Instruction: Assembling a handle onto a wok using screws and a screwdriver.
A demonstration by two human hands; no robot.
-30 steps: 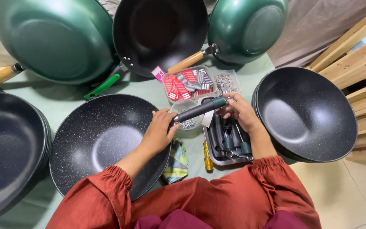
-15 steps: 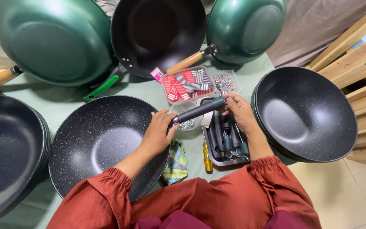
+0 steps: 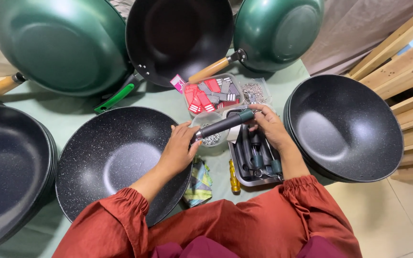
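While hands (image 3: 225, 138) grip handle (image 3: 223, 125), speckled wok (image 3: 115, 157) beside, tray (image 3: 237, 165) beneath

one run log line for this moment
left hand: holds pan handle at speckled pan rim | right hand: grips handle's far end | tray: more handles

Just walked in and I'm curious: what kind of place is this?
Probably a small workshop where pans are put together: handleless speckled pans are stacked, spare handles fill a tray, and small screws sit in a bowl.
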